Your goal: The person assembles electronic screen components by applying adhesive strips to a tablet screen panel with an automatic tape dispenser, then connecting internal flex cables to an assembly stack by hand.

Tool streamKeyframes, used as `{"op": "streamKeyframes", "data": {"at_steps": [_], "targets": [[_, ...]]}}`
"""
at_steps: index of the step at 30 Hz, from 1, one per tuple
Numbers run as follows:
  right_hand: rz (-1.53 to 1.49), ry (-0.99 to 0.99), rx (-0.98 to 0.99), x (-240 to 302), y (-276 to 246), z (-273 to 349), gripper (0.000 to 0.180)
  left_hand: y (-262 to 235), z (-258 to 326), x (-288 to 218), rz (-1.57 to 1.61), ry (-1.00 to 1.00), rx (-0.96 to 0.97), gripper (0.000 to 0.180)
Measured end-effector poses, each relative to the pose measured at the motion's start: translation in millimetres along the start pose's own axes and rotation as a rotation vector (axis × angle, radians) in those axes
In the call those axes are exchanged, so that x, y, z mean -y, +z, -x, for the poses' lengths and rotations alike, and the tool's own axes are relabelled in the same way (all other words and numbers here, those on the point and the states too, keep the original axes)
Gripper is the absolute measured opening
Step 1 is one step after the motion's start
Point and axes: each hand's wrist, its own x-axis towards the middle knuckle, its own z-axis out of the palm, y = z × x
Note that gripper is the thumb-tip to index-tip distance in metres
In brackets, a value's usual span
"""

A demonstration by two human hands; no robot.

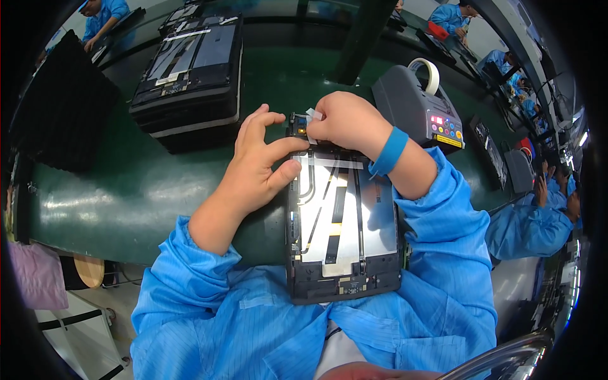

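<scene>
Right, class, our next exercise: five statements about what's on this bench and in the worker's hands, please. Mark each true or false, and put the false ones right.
1. The right hand holds a small whitish strip at the far end of the opened device. True.
2. The left hand is clenched in a fist. False: the left hand is spread, its thumb and a finger at the device's left edge.
3. A blue wristband circles the right wrist. True.
4. The stack of devices stands to the right. False: the stack stands on the left, beyond the left hand.
5. A grey tape dispenser carrying a pale roll stands beyond the right forearm. True.
</scene>
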Motion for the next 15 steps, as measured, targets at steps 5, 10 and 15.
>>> {"op": "streamKeyframes", "data": {"at_steps": [5,10,15], "targets": [[-0.095,-0.057,-0.199,-10.8,0.2,12.6,0.023,0.7,1.0,-2.0,-0.062,0.005,-0.001,0.034],[-0.420,-0.486,-0.218,-25.4,16.6,27.8,0.024,0.2,0.2,-2.2,-0.064,0.010,0.011,0.034],[-0.536,-0.352,-0.047,-25.7,16.7,35.0,0.026,0.8,1.1,-1.6,-0.038,-0.003,0.017,0.033]]}}
